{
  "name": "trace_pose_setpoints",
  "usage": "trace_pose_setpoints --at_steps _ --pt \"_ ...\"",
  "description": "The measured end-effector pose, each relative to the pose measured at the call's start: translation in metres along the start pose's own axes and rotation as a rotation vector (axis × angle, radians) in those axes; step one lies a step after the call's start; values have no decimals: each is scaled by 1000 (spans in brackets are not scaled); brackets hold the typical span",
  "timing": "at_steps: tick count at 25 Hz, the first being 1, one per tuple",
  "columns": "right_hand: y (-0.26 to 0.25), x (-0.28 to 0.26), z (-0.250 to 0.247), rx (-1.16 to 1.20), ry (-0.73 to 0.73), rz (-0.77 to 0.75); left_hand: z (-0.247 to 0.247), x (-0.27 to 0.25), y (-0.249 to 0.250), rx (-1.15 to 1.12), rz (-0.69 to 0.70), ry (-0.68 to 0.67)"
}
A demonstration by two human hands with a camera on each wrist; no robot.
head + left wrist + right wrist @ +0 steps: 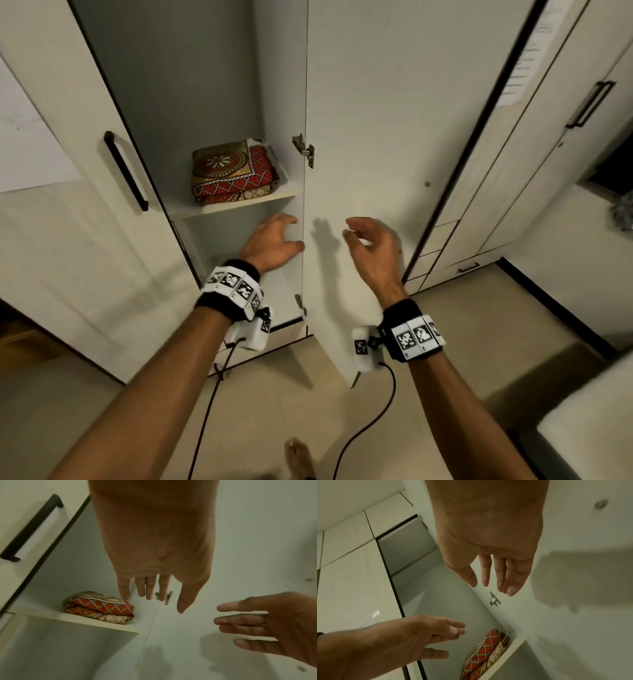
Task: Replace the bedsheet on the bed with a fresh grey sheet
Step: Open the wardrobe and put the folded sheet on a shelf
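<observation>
While both hands hover empty with fingers spread, the left hand (pixel 274 240) is nearer the folded red-and-gold patterned cloth (pixel 233 173) lying up-left on the white wardrobe shelf (pixel 239 202); the right hand (pixel 371 243) faces the open door (pixel 394 137).

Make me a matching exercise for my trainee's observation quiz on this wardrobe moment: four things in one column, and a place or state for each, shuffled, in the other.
Things:
1. folded patterned cloth
2. left hand
3. right hand
4. black door handle

Places or states:
A. on the shut wardrobe door
B. empty, before the open door's inner face
C. lying on the wardrobe shelf
D. empty, below the shelf's front edge

Pairs: 1-C, 2-D, 3-B, 4-A
</observation>
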State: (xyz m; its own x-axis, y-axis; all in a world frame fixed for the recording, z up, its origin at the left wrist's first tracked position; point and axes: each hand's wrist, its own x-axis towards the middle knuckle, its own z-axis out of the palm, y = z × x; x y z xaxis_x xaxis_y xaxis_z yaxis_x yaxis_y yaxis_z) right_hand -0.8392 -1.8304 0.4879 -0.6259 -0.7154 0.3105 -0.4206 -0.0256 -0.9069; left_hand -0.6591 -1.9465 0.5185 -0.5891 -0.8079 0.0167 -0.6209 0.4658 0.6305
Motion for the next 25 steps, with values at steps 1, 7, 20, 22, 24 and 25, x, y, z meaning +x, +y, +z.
trace_pose_setpoints --at_steps 1,7,20,22,24,25 --pt "-7 -14 -22 36 82 -24 11 -10 17 -5 33 -19" --pt "-12 -50 -115 207 444 41 64 -40 100 -32 184 -104" --pt "34 -4 -105 268 -130 278 95 -34 108 -359 123 -88" --pt "28 -17 -92 263 -163 251 95 -39 94 -466 125 -36" --pt "25 -34 -69 232 -186 211 91 -47 74 -518 135 41" --pt "22 -41 -53 202 -204 173 86 -52 61 -566 129 99"
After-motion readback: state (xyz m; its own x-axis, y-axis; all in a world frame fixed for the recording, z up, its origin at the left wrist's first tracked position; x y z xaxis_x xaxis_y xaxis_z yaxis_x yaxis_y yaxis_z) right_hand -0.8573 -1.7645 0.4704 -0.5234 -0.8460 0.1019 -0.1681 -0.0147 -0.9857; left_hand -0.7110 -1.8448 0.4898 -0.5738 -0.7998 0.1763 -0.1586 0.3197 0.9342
